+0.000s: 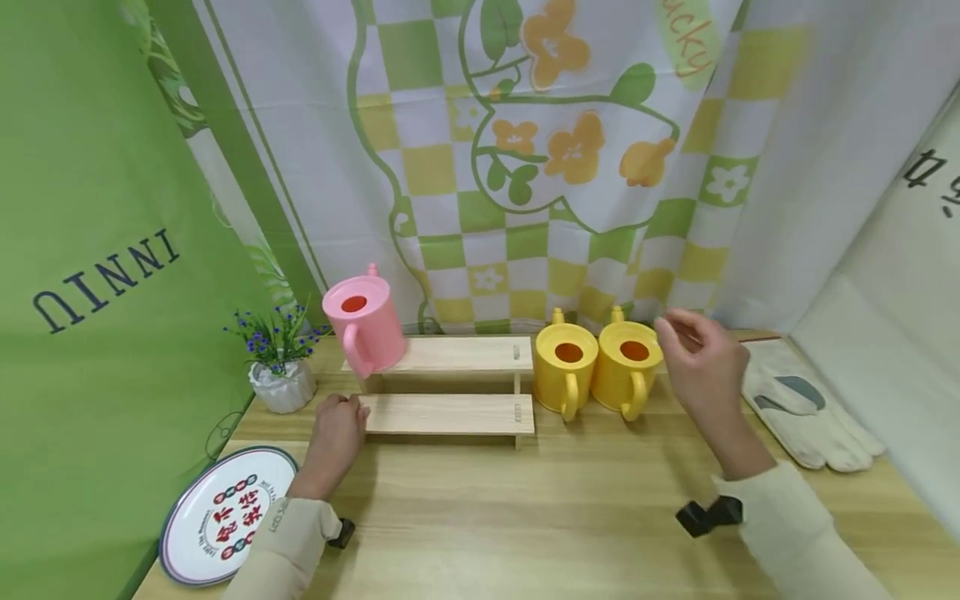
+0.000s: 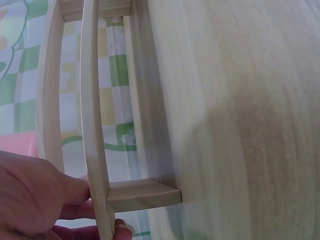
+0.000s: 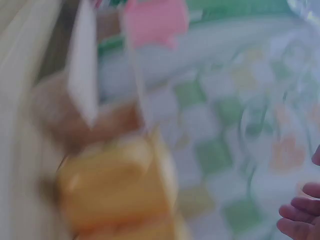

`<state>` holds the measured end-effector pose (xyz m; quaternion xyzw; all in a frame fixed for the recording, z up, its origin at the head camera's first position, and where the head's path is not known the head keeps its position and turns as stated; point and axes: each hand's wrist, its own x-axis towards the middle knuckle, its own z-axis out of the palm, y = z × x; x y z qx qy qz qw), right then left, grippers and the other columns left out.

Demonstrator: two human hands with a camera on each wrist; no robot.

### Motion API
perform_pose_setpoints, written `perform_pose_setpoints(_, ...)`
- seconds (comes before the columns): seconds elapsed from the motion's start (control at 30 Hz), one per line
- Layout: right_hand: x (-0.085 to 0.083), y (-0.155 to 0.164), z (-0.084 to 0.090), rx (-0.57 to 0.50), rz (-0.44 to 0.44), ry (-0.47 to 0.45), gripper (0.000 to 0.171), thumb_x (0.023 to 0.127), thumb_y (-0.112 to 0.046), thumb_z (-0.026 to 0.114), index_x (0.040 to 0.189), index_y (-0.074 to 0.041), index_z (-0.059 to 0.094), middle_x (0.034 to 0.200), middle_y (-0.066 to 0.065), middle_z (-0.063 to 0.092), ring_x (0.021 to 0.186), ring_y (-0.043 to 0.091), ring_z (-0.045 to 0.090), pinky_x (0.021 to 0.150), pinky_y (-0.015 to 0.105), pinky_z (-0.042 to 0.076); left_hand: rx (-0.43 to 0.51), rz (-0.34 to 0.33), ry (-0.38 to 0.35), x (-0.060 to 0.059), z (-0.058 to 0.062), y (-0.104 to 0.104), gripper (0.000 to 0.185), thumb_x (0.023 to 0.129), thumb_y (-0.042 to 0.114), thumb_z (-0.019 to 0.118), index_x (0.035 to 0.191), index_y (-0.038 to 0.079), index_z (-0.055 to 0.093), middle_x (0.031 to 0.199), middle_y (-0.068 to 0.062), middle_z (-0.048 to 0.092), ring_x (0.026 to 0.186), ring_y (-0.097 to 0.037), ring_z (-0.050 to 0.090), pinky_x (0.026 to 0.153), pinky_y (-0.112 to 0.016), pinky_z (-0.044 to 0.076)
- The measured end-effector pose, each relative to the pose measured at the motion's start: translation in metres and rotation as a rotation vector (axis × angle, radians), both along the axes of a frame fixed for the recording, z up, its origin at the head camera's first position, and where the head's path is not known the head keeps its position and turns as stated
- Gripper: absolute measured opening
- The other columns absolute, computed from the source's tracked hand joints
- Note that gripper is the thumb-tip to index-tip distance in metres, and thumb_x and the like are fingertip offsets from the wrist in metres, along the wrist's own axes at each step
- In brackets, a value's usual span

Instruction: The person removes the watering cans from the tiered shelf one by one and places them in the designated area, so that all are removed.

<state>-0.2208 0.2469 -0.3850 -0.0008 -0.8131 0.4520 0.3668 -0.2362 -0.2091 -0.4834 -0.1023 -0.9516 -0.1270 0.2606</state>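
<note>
A two-step wooden rack [image 1: 450, 414] stands against the curtain. My left hand [image 1: 337, 437] pinches the left end of its lower board, with fingers on both faces of the board [image 2: 92, 120] in the left wrist view. On the upper step's left end sits a pink mug-shaped container [image 1: 367, 321] with a round hole in its top. Two yellow ones, a left [image 1: 555, 375] and a right [image 1: 618, 375], stand side by side at the rack's right. Beside the right yellow one my right hand [image 1: 705, 358] hovers, fingers loosely bent, holding nothing. The right wrist view is blurred.
A white plate [image 1: 198, 517] with red characters lies at the front left. Behind it stands a white pot [image 1: 283, 387] of purple flowers. White gloves [image 1: 810, 408] lie at the right edge. Green cloth [image 1: 97, 375] hangs on the left, a patterned curtain [image 1: 480, 250] behind.
</note>
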Motion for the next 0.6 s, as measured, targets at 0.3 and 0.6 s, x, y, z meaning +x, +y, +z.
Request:
perform_pose_setpoints(0.3,-0.029,-0.147,0.064,-0.025,0.499,-0.125,0.025,0.094,-0.017,0.067,0.113,0.0,0.071,0.112,0.016,0.075,0.104,0.028,0.073,0.087,0.027,0.059,-0.025,0.062,-0.04,-0.004,0.001,0.009,0.014,0.089,0.003,0.062,0.084,-0.01,0.065,0.069,-0.02,0.063,0.074,-0.036,0.057,0.072,-0.048,0.045)
perform_pose_setpoints(0.6,-0.044,-0.273,0.04,0.065,0.693,-0.285,0.028,0.094,-0.028,0.069,0.111,-0.006,0.075,0.106,0.009,0.078,0.099,0.022,0.074,0.083,0.032,0.059,-0.023,0.074,-0.026,0.0,0.003,0.002,0.013,0.09,0.002,0.063,0.087,-0.01,0.067,0.068,-0.019,0.063,0.074,-0.035,0.057,0.072,-0.046,0.045)
